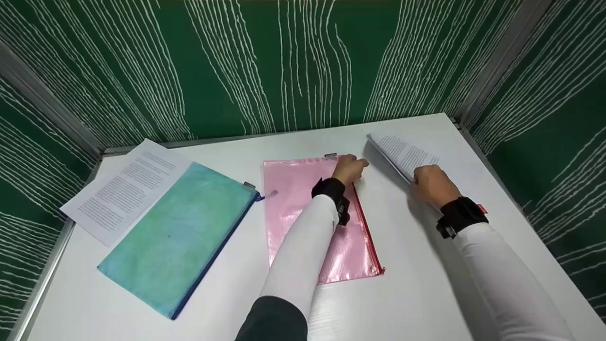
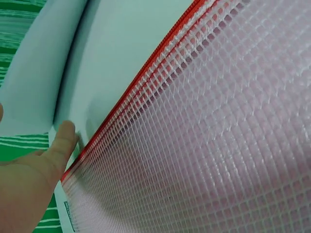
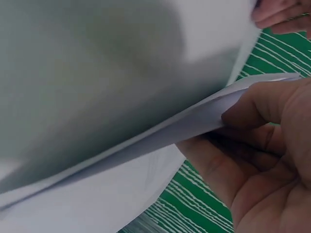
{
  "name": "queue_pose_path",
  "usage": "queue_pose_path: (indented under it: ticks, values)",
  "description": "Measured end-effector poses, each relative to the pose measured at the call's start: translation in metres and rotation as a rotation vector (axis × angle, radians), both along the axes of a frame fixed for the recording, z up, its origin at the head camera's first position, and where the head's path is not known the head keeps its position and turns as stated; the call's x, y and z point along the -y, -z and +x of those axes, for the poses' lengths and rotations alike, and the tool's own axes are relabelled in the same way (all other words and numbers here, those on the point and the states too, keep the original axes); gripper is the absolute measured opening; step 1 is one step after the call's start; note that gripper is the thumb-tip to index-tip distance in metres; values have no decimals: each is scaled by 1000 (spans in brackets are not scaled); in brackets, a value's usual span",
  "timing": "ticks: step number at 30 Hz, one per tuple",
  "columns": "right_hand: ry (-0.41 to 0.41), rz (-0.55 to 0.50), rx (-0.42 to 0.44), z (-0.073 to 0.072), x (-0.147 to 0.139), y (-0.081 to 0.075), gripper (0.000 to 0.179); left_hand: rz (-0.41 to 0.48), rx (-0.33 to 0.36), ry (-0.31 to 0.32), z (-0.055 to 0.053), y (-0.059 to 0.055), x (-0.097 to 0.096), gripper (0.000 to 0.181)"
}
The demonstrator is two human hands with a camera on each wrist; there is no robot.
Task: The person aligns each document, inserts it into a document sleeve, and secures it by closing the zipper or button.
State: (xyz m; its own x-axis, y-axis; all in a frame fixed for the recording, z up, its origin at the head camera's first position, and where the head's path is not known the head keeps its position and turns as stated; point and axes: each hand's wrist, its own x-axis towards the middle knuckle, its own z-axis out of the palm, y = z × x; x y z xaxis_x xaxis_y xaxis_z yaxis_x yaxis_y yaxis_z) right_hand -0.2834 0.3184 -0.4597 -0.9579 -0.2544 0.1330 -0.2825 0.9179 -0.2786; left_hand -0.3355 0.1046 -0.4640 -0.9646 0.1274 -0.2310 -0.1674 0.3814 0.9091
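Observation:
In the head view my right hand (image 1: 434, 185) grips a stack of printed paper (image 1: 402, 154) by its near edge, and the sheets are tilted up off the table. The right wrist view shows the thumb and fingers of that hand pinching the paper's edge (image 3: 209, 114). My left hand (image 1: 349, 169) lies at the upper right corner of a pink mesh zip pouch (image 1: 289, 203). One finger (image 2: 63, 138) of it extends beside the pouch's red zipper (image 2: 131, 90) in the left wrist view. The left hand's other fingers are partly hidden.
A teal zip pouch (image 1: 175, 237) with a blue zipper lies at the left, partly over a printed sheet (image 1: 123, 189). The white table (image 1: 222, 303) is bordered by green walls (image 1: 227, 61) with white wavy lines.

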Motion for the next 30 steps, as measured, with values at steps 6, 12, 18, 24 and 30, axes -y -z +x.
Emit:
queue_pose_path:
  ticks: [6, 12, 18, 24, 30]
  values:
    - [25, -120, -21, 5, 14, -9, 24, 277, 129, 53, 14, 0, -3, 47]
    - [53, -239, -15, 15, 31, -18, 15, 320, 194, 135, 39, -5, -3, 49]
    - [-14, -334, -39, 33, 57, -27, 11, 351, 181, 199, 63, -12, 4, 57]
    - [-87, -389, -125, 56, 88, -31, 7, 212, 32, 170, 88, -19, 24, 64]
    - [-200, -418, -233, 84, 121, -37, 11, 331, -105, 150, 114, -25, 47, 54]
